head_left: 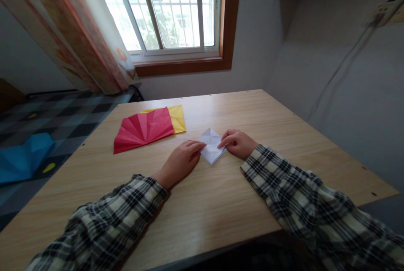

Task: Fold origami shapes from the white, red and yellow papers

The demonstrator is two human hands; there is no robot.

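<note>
A small folded sheet of white paper (212, 152) lies on the wooden table (195, 203), one corner pointing towards me and one away. Creases and folded flaps show on its upper face. At its left corner is my left hand (183, 157), closed, with thumb and fingers pinching the edge. My right hand (238, 142) grips the right corner, its fingers curled and the fingertips pressed on the paper. What lies under the fingertips is hidden.
Creased red paper (145, 127) overlaps yellow paper (179, 118) at the table's back left. Blue folded paper (27, 157) rests on a checkered bed cover (72, 111) left of the table. A window (170, 10) and a curtain (85, 31) are beyond; a cable (341, 67) hangs on the right wall.
</note>
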